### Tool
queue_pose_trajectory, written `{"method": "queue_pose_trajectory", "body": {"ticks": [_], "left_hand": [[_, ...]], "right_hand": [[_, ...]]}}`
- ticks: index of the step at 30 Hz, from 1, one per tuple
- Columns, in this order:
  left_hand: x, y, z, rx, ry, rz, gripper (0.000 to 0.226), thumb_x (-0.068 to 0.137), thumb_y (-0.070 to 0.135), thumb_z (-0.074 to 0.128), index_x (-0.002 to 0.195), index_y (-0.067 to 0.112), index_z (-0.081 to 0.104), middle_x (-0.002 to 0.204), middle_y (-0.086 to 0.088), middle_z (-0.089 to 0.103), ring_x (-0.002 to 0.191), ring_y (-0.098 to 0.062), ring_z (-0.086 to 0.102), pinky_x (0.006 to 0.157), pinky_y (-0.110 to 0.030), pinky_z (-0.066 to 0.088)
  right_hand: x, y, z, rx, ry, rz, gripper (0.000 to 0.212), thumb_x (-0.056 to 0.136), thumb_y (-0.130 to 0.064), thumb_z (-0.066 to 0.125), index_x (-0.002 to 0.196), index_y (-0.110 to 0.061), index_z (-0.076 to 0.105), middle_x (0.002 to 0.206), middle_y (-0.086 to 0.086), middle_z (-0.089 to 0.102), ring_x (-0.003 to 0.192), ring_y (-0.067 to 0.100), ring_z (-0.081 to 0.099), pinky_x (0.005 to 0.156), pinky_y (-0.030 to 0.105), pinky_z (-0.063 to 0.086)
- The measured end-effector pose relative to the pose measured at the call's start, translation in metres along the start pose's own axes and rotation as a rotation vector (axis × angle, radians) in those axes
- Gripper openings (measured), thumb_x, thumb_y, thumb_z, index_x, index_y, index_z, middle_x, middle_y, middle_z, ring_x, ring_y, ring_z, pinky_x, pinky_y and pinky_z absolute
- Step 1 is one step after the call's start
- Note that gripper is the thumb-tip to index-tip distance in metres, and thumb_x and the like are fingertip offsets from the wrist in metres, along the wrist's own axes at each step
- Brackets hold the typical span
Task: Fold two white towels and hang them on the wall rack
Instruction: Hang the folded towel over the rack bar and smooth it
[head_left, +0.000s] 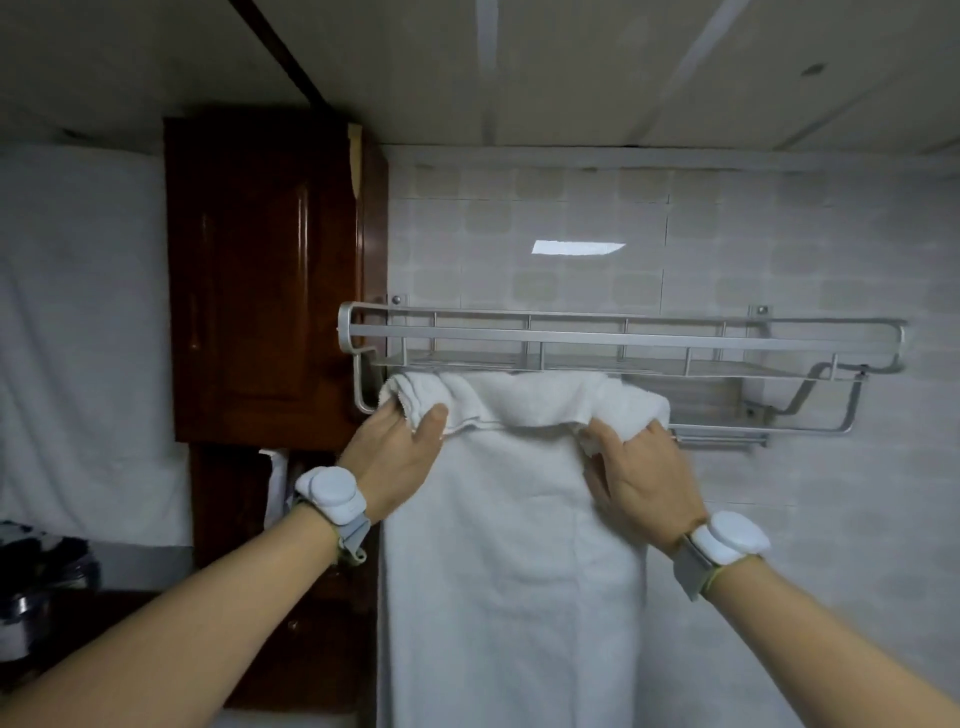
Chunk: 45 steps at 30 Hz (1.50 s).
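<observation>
Now a white towel (511, 545) hangs over the lower bar of the metal wall rack (618, 338), its long fold dropping toward 6 o'clock from the bar. The left hand (402, 457) pinches the towel's upper corner at 9 o'clock, thumb on the front and fingers tucked behind the cloth. The right hand (636, 470) (wearing a white wrist device, as does the left) grips the bunched edge at 3 o'clock, fingers curled into it. A dark wooden cabinet (265, 275) stands at 9 o'clock of the rack.

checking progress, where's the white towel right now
In the head view the white towel hangs centre frame over the rack bar's left part, gripped by left hand and right hand.
</observation>
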<state>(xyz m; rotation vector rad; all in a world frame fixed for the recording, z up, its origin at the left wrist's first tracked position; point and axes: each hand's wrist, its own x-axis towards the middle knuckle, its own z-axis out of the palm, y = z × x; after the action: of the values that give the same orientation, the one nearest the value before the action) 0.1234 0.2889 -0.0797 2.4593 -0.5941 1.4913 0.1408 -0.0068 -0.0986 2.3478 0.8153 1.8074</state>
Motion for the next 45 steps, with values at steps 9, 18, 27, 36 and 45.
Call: {"method": "queue_pose_trajectory", "body": {"ticks": [9,18,27,36,45], "left_hand": [[0.027,0.021,0.012,0.418,0.006,0.037,0.026,0.078,0.013,0.041,0.095,0.002,0.057,0.048,-0.015,0.053,0.041,-0.031,0.049,0.048,-0.031,0.033],[0.050,0.021,0.011,0.350,-0.291,0.015,0.045,0.098,0.047,0.019,0.109,0.026,0.057,0.091,-0.010,0.072,0.084,-0.037,0.066,0.066,-0.035,0.039],[0.099,0.018,0.012,0.071,-0.863,-0.237,0.049,0.105,0.035,0.026,0.130,0.005,0.054,0.142,-0.016,0.050,0.126,-0.030,0.048,0.100,-0.032,0.034],[0.037,0.029,0.009,0.295,-0.118,0.138,0.031,0.093,0.031,0.032,0.082,0.015,0.056,0.078,-0.008,0.066,0.073,-0.033,0.063,0.066,-0.038,0.041],[0.047,0.036,0.030,0.279,-0.173,0.066,0.035,0.095,0.038,0.028,0.081,0.019,0.055,0.072,-0.007,0.070,0.064,-0.032,0.067,0.063,-0.035,0.044]], "right_hand": [[0.023,-0.015,0.002,0.005,-0.110,0.143,0.027,0.091,-0.032,0.053,0.105,-0.010,0.056,0.064,0.012,0.051,0.066,0.035,0.048,0.068,0.043,0.038],[0.073,0.000,-0.018,0.123,-0.695,0.223,0.062,0.097,-0.067,0.012,0.108,-0.029,0.061,0.110,0.009,0.071,0.110,0.035,0.063,0.086,0.042,0.047],[0.054,-0.057,0.003,-0.086,-0.357,0.211,0.041,0.099,-0.048,0.030,0.093,-0.019,0.058,0.089,0.007,0.064,0.085,0.033,0.060,0.079,0.045,0.041],[0.099,-0.044,0.011,0.081,-0.604,0.261,0.062,0.101,-0.053,0.018,0.105,-0.015,0.066,0.114,0.013,0.071,0.108,0.033,0.065,0.090,0.039,0.047],[0.070,-0.042,0.010,0.020,-0.436,0.217,0.050,0.101,-0.051,0.019,0.098,-0.022,0.061,0.100,0.003,0.071,0.098,0.030,0.065,0.082,0.039,0.044]]}}
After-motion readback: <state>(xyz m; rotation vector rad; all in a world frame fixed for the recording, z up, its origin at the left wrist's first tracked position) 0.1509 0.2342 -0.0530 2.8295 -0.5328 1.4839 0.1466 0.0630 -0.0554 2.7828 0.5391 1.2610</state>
